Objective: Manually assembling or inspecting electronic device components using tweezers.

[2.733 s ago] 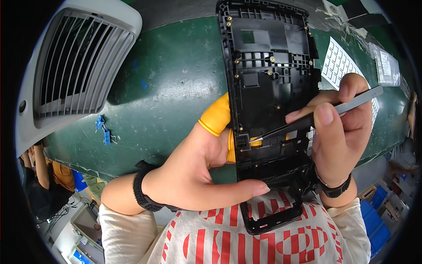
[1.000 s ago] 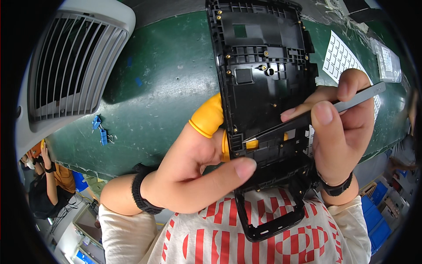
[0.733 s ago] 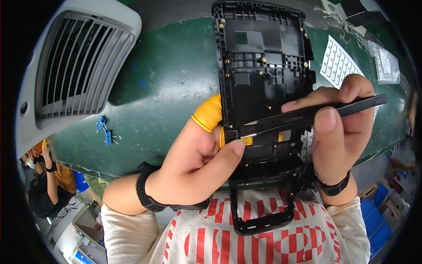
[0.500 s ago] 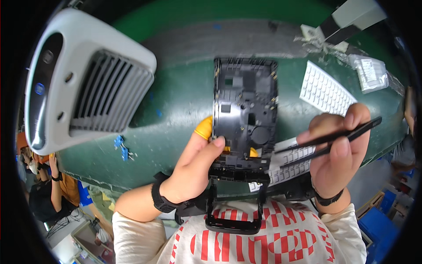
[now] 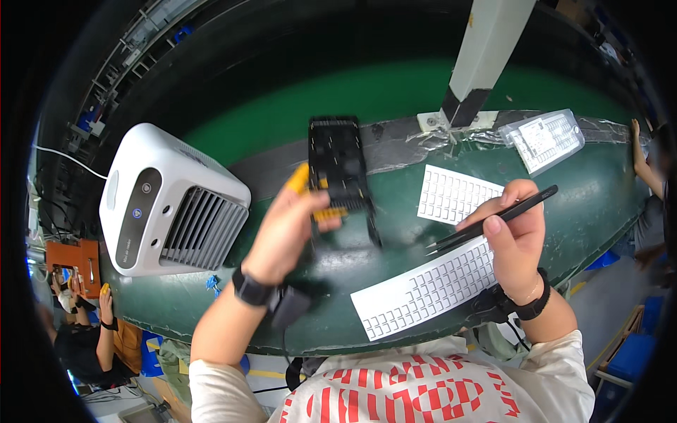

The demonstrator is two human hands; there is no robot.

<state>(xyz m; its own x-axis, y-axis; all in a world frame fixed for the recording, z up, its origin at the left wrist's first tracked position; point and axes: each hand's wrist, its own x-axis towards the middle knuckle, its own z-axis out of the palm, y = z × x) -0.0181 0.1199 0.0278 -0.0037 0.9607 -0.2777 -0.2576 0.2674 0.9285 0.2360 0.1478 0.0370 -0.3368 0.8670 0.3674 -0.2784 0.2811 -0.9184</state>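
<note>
My left hand [image 5: 278, 233], with yellow finger cots on some fingers, is closed on the near left edge of a black plastic housing [image 5: 337, 158]. The housing is held over the far part of the bench, and a thin open frame hangs from its near end; motion blurs both. My right hand [image 5: 518, 243] pinches black tweezers [image 5: 532, 202], whose tips point left. They are above a white sheet of small outlined rectangular pieces [image 5: 416, 299], and whether they hold anything is too small to tell. A second such sheet [image 5: 451, 194] lies just beyond.
A white air cooler [image 5: 151, 183] stands on the green bench at left, small blue connectors [image 5: 212, 283] near its base. At far right lies a clear bag of sheets [image 5: 550, 141], beside a pale post [image 5: 490, 56]. Other people show at both edges.
My left hand has carried the housing away from my body and to the left. The tweezers remain in my right hand, with the white sheets now more exposed. The head view has shifted.
</note>
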